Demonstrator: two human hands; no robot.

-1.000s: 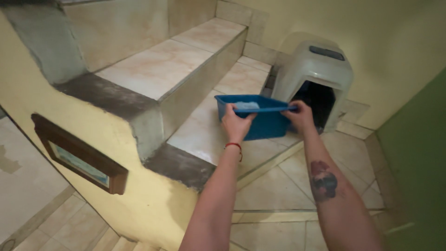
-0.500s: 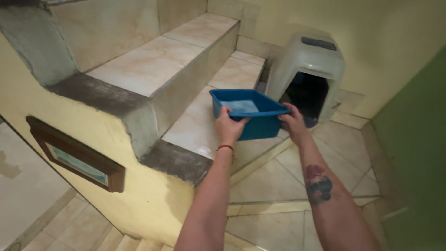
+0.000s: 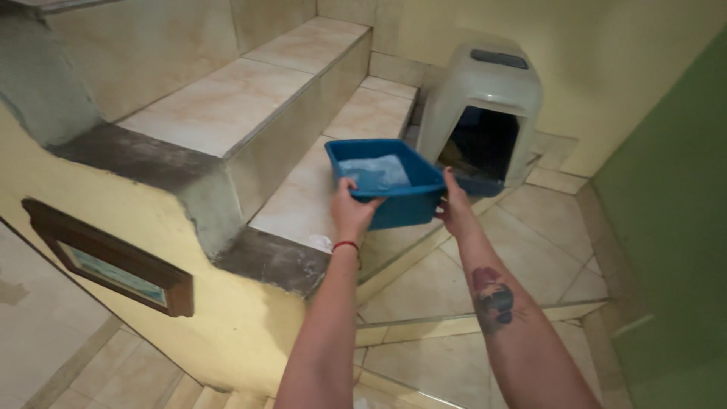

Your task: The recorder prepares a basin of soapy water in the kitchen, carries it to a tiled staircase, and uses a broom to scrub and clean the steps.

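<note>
We see both hands clamped on a blue plastic tray (image 3: 394, 198), held in the air over the lower stair step (image 3: 303, 201). Left hand (image 3: 350, 210) grips the near-left corner, fingers curled over the rim, thumb side outside. Right hand (image 3: 454, 203) is closed on the near-right corner, fingers wrapped on the wall. Tray sits straight ahead of both hands, near rim running left to right between them; its long axis looks to run away from us toward the far wall, though we can't be sure. Pale blue-white granular stuff (image 3: 375, 173) lies in the bottom. Tray is tilted slightly, far edge lower. Just beyond and to the right stands a grey hooded plastic box (image 3: 485, 98) on the tiled landing floor (image 3: 545, 242), its dark opening facing us. The right hand is nearer to that opening. A second blue base shows inside it, low down. Framed picture (image 3: 113, 261) hangs on the yellow wall lower left.
</note>
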